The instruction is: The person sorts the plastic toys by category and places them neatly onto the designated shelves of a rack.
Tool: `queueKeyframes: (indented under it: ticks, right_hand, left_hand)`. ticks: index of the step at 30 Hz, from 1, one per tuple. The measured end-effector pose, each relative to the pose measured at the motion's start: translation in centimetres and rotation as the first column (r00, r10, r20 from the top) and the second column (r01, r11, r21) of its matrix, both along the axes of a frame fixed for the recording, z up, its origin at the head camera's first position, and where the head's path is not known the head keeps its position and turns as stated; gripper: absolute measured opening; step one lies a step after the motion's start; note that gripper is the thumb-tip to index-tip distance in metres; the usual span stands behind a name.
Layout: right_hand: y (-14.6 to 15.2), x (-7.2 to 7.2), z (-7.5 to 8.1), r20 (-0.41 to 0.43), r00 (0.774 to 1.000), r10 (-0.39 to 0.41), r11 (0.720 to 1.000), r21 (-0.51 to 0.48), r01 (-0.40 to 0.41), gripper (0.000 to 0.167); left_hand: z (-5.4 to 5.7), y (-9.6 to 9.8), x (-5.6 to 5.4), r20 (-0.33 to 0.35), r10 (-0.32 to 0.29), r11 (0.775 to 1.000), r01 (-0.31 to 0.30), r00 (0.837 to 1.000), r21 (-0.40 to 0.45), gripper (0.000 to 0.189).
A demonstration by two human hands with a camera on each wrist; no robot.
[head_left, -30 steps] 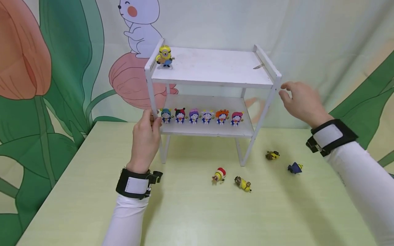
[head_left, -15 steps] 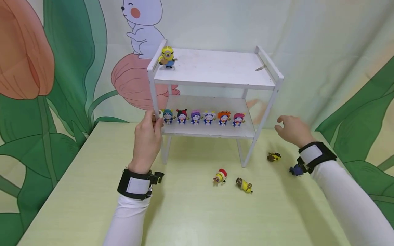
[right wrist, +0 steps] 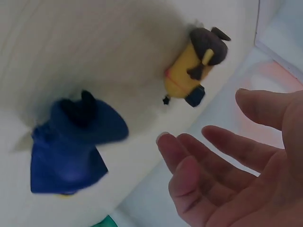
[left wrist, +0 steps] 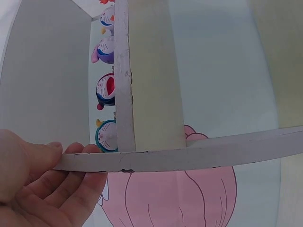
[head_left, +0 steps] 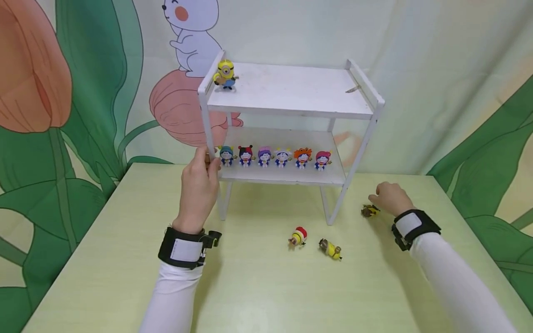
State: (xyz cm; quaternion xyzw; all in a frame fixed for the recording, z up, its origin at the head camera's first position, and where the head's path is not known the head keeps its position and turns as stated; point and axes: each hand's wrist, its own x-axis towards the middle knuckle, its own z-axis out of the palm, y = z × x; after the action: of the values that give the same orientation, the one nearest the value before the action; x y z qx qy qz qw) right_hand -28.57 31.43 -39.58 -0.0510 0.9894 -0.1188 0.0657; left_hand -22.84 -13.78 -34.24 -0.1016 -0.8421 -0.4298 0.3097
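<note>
My left hand [head_left: 197, 192] grips the left front post [left wrist: 165, 161] of a white two-tier shelf [head_left: 291, 95], thumb on one side and fingers on the other. My right hand [head_left: 393, 199] is low over the table's right side, holding nothing, its fingers loosely bent and apart. Close to its fingertips lies a yellow minion figure [head_left: 368, 211] with a brown top; in the right wrist view this minion [right wrist: 182, 75] is clear of the fingers. A figure in a blue cape and hat [right wrist: 71, 151] also lies near; in the head view the right arm hides it.
Several small blue-and-white cat figures [head_left: 281, 158] in coloured hats stand in a row on the lower tier. A one-eyed minion [head_left: 226, 74] stands at the upper tier's left end. On the table [head_left: 258, 286] lie a red-hatted minion [head_left: 298, 237] and another minion [head_left: 331, 249].
My right hand has come down from beside the shelf's upper right post to just above the table, near the brown-topped minion. The left hand keeps its grip on the post.
</note>
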Motion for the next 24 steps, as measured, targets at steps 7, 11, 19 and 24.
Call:
queueKeyframes:
  ticks: [7,11,19,24]
  right_hand:
    - [-0.4,-0.1,-1.1,0.124,0.990,-0.073,0.997,-0.009,0.074,0.044]
    - [-0.7,-0.1,-1.3,0.202,0.971,-0.129,0.992,0.009,0.129,0.039]
    - [-0.6,-0.4,-1.8,0.257,0.959,-0.120,0.991,-0.028,0.132,0.037]
    - [-0.6,-0.5,-2.1,0.235,0.971,-0.033,0.988,-0.141,0.067,0.026]
  left_hand:
    - [0.0,0.0,0.0,0.001,-0.005,1.000,0.005,1.000,0.006,0.018]
    - [0.0,0.0,0.0,0.004,-0.003,1.000,0.003,1.000,0.000,0.019]
    - [0.1,0.0,0.0,0.013,-0.009,1.000,0.009,1.000,0.007,0.019]
    - [0.1,-0.1,0.1,0.020,-0.010,1.000,0.009,1.000,0.010,0.018]
